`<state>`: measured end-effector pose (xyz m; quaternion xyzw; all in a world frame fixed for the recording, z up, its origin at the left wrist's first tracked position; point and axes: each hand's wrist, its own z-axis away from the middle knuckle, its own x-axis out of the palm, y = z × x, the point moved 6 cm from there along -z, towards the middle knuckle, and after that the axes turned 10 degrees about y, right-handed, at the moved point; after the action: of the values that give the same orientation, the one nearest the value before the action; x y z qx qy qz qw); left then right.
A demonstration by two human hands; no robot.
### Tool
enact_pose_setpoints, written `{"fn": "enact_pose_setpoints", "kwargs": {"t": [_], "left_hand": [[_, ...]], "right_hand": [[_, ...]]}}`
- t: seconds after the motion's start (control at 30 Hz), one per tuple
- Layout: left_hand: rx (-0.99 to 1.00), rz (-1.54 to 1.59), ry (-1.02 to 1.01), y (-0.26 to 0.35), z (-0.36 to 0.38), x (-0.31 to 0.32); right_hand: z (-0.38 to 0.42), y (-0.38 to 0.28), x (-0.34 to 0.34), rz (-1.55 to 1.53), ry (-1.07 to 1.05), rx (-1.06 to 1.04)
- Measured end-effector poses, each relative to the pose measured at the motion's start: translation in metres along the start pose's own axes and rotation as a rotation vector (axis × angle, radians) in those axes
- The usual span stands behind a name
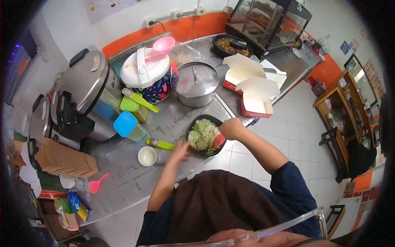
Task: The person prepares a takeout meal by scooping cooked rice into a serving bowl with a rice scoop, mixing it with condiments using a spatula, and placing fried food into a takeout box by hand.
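Bowl (212, 153) at frame centre: right hand (233, 129) curled round a spoon (219, 141), left hand (180, 152) empty, fingers loosely spread, beside the bowl.

Blur leaves the left hand (179, 151) indistinct.

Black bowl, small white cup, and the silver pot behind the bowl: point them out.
Black bowl (216, 121): head view, bare inner wall at the far side.
Small white cup (147, 156): head view, its inside.
Silver pot (196, 101): head view, its near outer wall.
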<state>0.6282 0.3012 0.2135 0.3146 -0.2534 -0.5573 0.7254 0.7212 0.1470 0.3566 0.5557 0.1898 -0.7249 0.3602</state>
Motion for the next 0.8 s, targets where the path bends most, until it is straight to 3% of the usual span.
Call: {"fn": "enact_pose_setpoints", "kwargs": {"t": [0.03,0.07,0.13,0.27,0.37,0.5,0.57,0.63,0.7,0.8], "left_hand": [[0.133,-0.128,0.198,0.013,-0.005,-0.014],[0.137,-0.129,0.197,0.015,-0.016,-0.017],[0.147,-0.032,-0.108,0.014,-0.034,-0.004],[0.160,-0.013,-0.130,0.011,-0.026,-0.001],[0.104,0.138,-0.120,-0.005,0.000,0.009],[0.057,0.174,0.066,-0.034,0.016,0.027],[0.002,0.474,0.102,-0.040,0.030,0.035],[0.003,0.521,0.006,-0.050,0.022,0.037],[-0.002,0.644,-0.202,-0.050,0.015,0.042],[-0.053,0.545,-0.202,-0.048,0.019,0.035]], "right_hand": [[0.000,-0.002,0.009,-0.003,0.001,0.004],[-0.002,-0.006,0.026,-0.050,0.009,0.001],[0.001,-0.021,0.043,-0.133,0.019,-0.023],[-0.006,-0.042,0.079,-0.347,0.052,-0.131],[-0.007,-0.060,0.102,-0.555,0.127,0.071],[-0.009,-0.066,0.129,-0.764,0.364,0.104],[-0.004,-0.060,0.125,-0.771,0.458,0.111],[0.008,-0.048,0.121,-1.182,0.062,0.409],[0.019,-0.036,0.118,-1.481,0.022,0.441],[0.027,-0.012,0.124,-1.671,-0.146,0.500]]}}
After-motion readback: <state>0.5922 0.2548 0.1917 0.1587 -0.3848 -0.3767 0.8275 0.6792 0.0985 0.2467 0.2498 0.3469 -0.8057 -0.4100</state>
